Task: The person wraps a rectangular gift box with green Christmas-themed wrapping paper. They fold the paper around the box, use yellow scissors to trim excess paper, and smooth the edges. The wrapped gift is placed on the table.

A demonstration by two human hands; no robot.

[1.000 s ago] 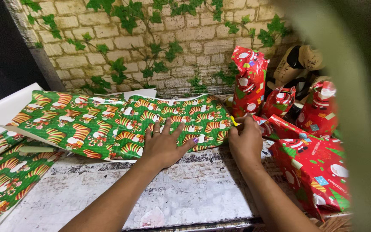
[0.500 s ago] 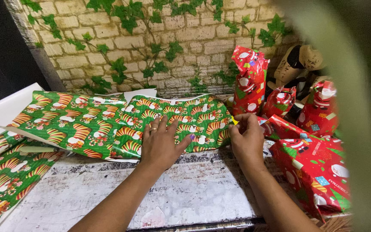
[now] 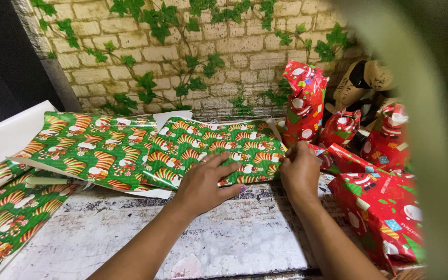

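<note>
A flat parcel wrapped in green paper with striped stockings (image 3: 219,148) lies on the worn white tabletop (image 3: 224,233). My left hand (image 3: 203,181) rests flat on its near edge, fingers together, a ring on one finger. My right hand (image 3: 299,171) pinches the parcel's right end, fingertips curled on the folded paper flap. Whether something small is between those fingers I cannot tell.
A loose sheet of the same green paper (image 3: 84,148) spreads to the left, more of it (image 3: 6,212) at the near left. Several red wrapped gifts (image 3: 385,212) crowd the right, one tall (image 3: 302,103). A brick wall with ivy (image 3: 182,57) stands behind.
My left hand has slid toward me to the parcel's near edge, its fingers drawn together. My right hand stays at the right end. The view has shifted slightly.
</note>
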